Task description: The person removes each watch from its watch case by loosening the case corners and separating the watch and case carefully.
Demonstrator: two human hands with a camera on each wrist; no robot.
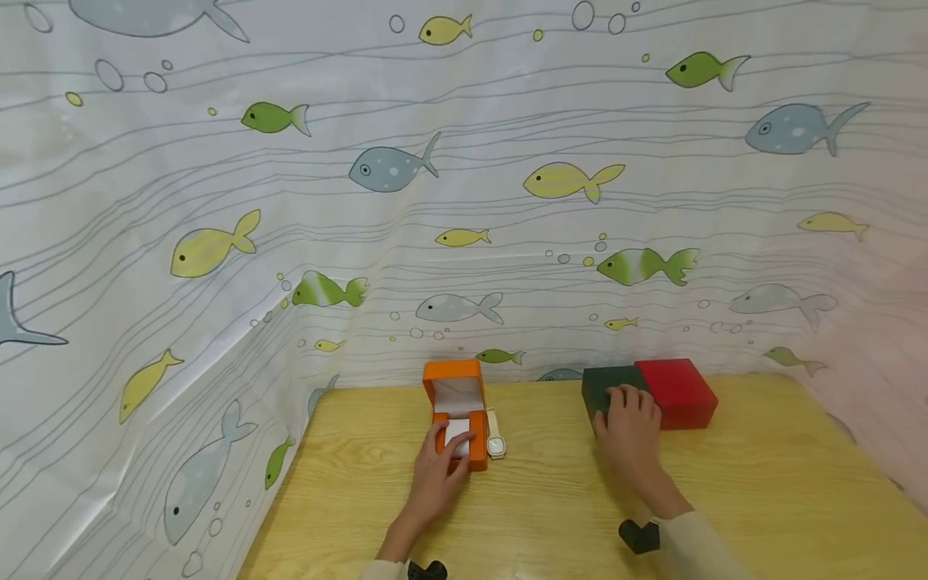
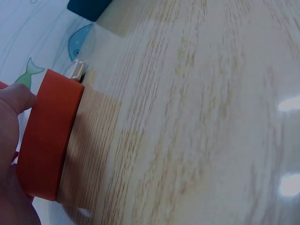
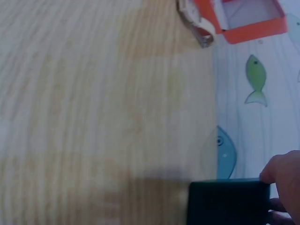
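An orange watch box (image 1: 478, 463) stands with its lid up on the left of the table, a white cushion (image 1: 455, 435) inside it. My left hand (image 1: 432, 475) lies over the box's front with bent fingers, gripping it; in the left wrist view the thumb (image 2: 22, 97) is at the top edge of the orange wall. Whether the fingers also press the cushion is unclear. A pale-strapped wristwatch (image 1: 496, 445) rests right beside the box. On the right, my right hand (image 1: 629, 431) grips a dark green box (image 1: 598, 383), fingers on top and thumb along its left side.
A red box (image 1: 677, 391) sits against the right side of the green one. Behind the light wooden table (image 1: 536, 499) hangs a white sheet (image 1: 507, 266) with printed fish, meeting the table's back edge. The wristwatch stands in the space between both hands.
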